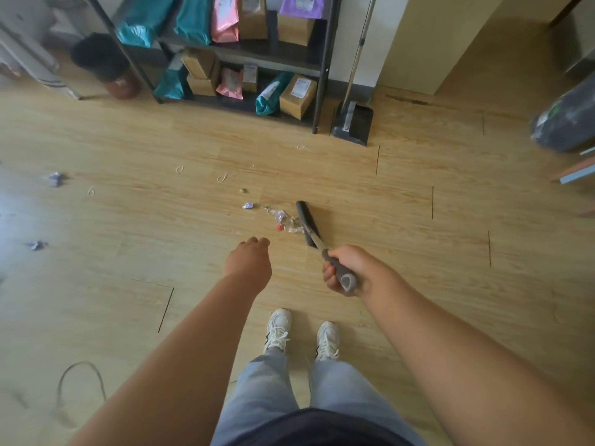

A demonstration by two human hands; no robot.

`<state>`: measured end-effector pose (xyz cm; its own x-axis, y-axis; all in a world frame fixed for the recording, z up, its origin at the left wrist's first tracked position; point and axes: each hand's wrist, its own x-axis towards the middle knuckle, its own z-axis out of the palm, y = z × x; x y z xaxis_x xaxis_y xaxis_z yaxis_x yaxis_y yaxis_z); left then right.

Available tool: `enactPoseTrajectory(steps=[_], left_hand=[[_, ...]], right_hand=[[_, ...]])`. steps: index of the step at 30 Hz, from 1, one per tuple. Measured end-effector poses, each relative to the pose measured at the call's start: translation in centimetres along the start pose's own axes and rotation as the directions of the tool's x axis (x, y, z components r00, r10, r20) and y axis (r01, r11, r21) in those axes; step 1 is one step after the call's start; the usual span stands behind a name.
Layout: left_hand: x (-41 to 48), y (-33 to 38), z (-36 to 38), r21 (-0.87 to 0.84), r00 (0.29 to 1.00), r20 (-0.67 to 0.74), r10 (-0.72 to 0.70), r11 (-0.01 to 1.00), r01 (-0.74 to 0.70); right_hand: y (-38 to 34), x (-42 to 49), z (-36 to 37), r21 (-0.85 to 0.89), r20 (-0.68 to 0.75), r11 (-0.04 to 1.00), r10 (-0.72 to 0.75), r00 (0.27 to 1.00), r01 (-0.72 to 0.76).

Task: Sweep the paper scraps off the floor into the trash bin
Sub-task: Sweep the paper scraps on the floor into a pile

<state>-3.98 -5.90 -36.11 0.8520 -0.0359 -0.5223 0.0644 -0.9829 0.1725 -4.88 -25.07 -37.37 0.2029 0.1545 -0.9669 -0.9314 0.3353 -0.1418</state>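
While the right hand [346, 272] gripped the broom [308, 225], scraps [283, 220] lay just left of its head (long axis running away from the person). The left hand's fingers [257, 243] hung loosely curled, holding nothing.

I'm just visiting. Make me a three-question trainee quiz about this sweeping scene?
1. True or false: the right hand holds the grey-handled black broom.
2. The upright black dustpan stands: A) beside the dark metal shelf, B) by the white sneakers.
3. Fill in: the left hand holds ____.

Key: 1 true; 2 A; 3 nothing.
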Motion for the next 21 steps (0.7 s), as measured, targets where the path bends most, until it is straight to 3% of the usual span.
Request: enactPoseTrajectory(steps=[12, 17, 21], left_hand=[[-0.2, -5.3, -0.4, 0.006, 0.999, 0.016, -0.052, 0.999, 0.052], [1.2, -6.9, -1.8, -0.002, 0.999, 0.001, -0.04, 0.999, 0.04], [2.4, -7.5, -2.9, -0.001, 1.0, -0.01, -0.013, 1.0, 0.013]], right_hand=[[0.0, 0.7, 5.0, -0.068, 0.157, 0.997, -0.009, 0.988, 0.02], [-1.5, 0.0, 6.1, -0.267, 0.05, 0.948, -0.168, 0.985, 0.175], [-2.7, 0.5, 6.1, -0.351, -0.103, 0.912, -0.263, 0.959, 0.212]])
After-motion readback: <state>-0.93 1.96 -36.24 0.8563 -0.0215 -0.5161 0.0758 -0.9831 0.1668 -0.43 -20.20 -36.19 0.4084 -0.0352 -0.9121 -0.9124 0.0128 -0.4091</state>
